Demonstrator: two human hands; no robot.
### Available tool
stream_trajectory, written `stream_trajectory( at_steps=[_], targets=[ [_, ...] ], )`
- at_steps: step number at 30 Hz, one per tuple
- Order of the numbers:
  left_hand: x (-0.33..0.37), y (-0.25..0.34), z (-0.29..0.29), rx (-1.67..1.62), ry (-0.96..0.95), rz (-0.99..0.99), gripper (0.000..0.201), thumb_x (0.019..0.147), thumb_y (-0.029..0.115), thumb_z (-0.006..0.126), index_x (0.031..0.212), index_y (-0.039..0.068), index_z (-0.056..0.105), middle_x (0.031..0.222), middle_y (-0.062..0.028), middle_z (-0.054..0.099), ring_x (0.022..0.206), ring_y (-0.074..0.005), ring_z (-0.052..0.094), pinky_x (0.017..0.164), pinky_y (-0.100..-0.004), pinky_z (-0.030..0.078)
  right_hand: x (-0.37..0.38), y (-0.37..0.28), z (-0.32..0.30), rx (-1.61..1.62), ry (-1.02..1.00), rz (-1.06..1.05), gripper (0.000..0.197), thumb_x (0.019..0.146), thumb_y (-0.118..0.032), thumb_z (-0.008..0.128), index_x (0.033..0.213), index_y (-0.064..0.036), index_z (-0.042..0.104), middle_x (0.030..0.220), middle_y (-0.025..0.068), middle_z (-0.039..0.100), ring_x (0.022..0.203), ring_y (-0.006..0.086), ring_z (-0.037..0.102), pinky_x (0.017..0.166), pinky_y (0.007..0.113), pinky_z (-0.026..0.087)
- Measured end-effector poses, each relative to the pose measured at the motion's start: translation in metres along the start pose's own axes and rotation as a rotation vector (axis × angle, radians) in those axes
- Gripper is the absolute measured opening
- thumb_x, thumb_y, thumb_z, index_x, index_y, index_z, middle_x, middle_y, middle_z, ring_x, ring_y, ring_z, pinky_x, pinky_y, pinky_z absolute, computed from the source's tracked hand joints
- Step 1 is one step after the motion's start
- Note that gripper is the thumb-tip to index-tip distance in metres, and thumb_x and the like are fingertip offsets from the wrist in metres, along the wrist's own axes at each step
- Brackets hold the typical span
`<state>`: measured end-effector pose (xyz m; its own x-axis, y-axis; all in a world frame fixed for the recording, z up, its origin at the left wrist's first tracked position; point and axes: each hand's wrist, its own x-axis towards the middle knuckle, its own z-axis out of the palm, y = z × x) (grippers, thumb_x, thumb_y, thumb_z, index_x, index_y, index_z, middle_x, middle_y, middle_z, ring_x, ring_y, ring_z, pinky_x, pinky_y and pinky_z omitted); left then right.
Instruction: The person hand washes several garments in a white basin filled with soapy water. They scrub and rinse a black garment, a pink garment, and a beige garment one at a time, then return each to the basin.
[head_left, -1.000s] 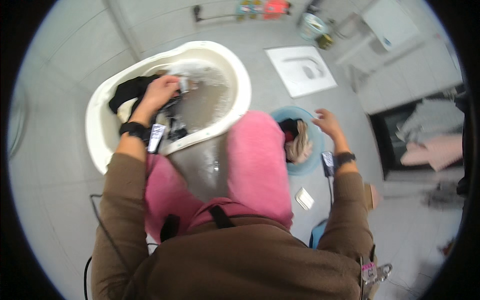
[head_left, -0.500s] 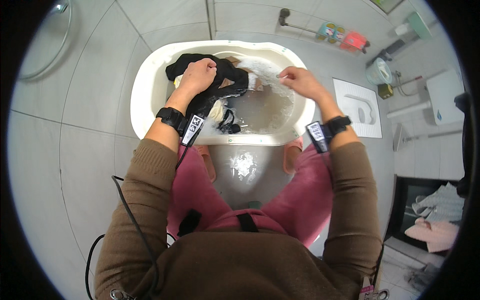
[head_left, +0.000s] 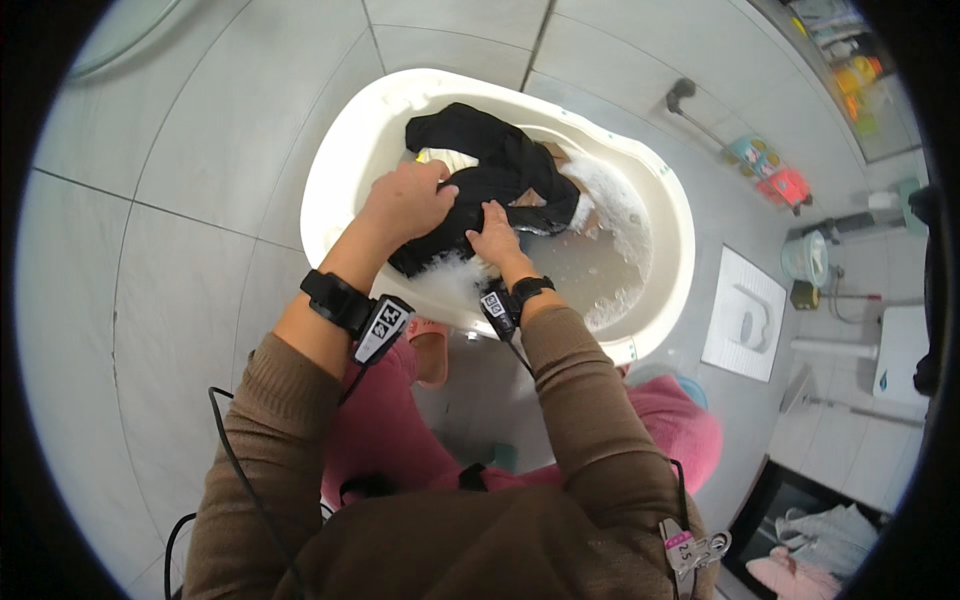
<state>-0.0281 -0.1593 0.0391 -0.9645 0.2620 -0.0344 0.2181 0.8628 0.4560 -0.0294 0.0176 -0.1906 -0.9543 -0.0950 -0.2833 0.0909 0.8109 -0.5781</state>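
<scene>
Black wet clothing (head_left: 480, 140) lies bunched in the left part of a white plastic tub (head_left: 335, 160), partly in cloudy, sudsy water (head_left: 590, 265). My left hand (head_left: 408, 203) is curled at the left side of the cloth, closed on it, its fingertips largely hidden. Just to its right, my right hand (head_left: 495, 242) rests on the black fabric with its forefinger stretched out and its thumb apart. A pale yellowish cloth (head_left: 448, 160) shows beyond my left hand, and something tan (head_left: 553, 152) sticks out behind the clothing.
White foam (head_left: 605, 190) collects along the tub's right side. A squat toilet (head_left: 745, 312) is set in the floor to the right, with a small bucket (head_left: 805, 257) beyond it. Cups and a pink holder (head_left: 785, 187) hang on the wall. Clothes (head_left: 825, 545) lie at the lower right.
My right hand has moved left from above the tub's right side onto the black clothing beside my left hand. The view has turned, and the tub appears tilted.
</scene>
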Motion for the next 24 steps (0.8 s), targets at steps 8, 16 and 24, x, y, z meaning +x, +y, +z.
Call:
stream_trajectory(
  at_steps=[8, 16, 24],
  targets=[
    [-0.002, -0.013, 0.01, -0.085, -0.189, -0.034, 0.034, 0.088, 0.03, 0.065, 0.111, 0.005, 0.068, 0.102, -0.0183, 0.071, 0.099, -0.0367, 0.066, 0.089, -0.0446, 0.051, 0.018, -0.004, -0.028, -0.316, -0.16, 0.191, 0.081, 0.078, -0.044, 0.079, 0.138, -0.0018, 0.045, 0.133, 0.018, 0.058, 0.112, 0.035, 0.064, 0.093, 0.043, 0.053],
    [0.003, -0.012, 0.036, -0.112, -0.422, 0.139, 0.049, 0.082, 0.032, 0.071, 0.122, 0.004, 0.063, 0.107, -0.0189, 0.07, 0.101, -0.0344, 0.066, 0.089, -0.0406, 0.052, -0.076, 0.036, -0.035, -0.529, -0.461, -0.165, 0.052, 0.083, -0.041, 0.07, 0.12, -0.0054, 0.064, 0.113, 0.0155, 0.07, 0.105, 0.0338, 0.066, 0.089, 0.042, 0.054],
    [-0.005, 0.013, 0.055, -0.013, -0.538, 0.47, 0.113, 0.061, 0.031, 0.088, 0.155, 0.017, 0.028, 0.155, -0.0208, 0.034, 0.143, -0.0423, 0.029, 0.117, -0.0483, 0.027, -0.118, -0.027, -0.144, -0.11, -0.19, -0.035, 0.045, 0.077, -0.046, 0.075, 0.086, -0.0027, 0.07, 0.085, 0.0222, 0.069, 0.086, 0.0385, 0.067, 0.075, 0.045, 0.052]
  ],
)
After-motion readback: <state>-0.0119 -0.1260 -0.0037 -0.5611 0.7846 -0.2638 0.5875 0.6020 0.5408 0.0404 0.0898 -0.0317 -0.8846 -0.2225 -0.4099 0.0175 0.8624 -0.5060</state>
